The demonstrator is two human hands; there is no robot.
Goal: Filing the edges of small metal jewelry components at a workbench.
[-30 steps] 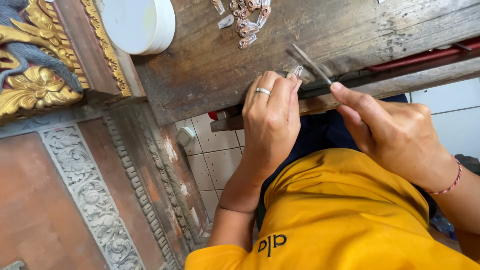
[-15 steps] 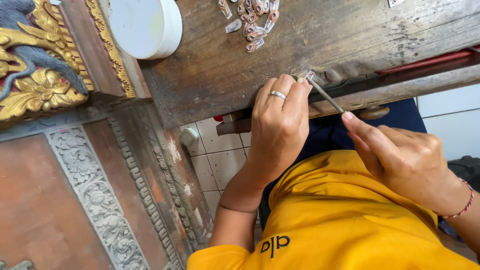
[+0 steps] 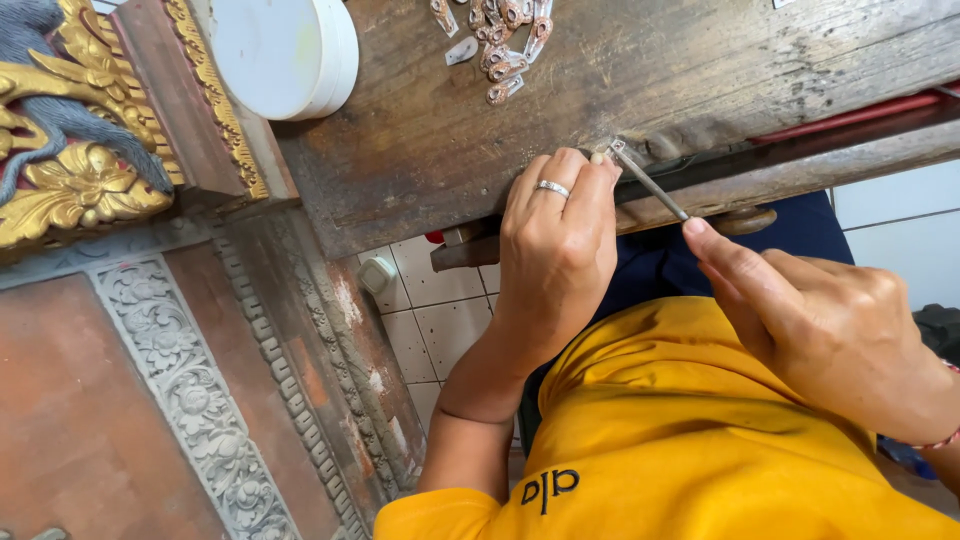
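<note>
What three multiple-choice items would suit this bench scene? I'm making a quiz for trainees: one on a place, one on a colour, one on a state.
1. Where does the white round container sit?
A. On the tiled floor
B. At the wooden bench's left corner
C. In the lap

2. What colour is the shirt?
A. Yellow
B. Green
C. White

3. How is the thin metal tool held?
A. Lying loose on the bench
B. Gripped by the right hand, tip at the left hand's fingertips
C. Hanging from a hook

Answers: B, it rests on the wood top; A, the fabric is plainly yellow; B, its tip meets the left fingers.
</note>
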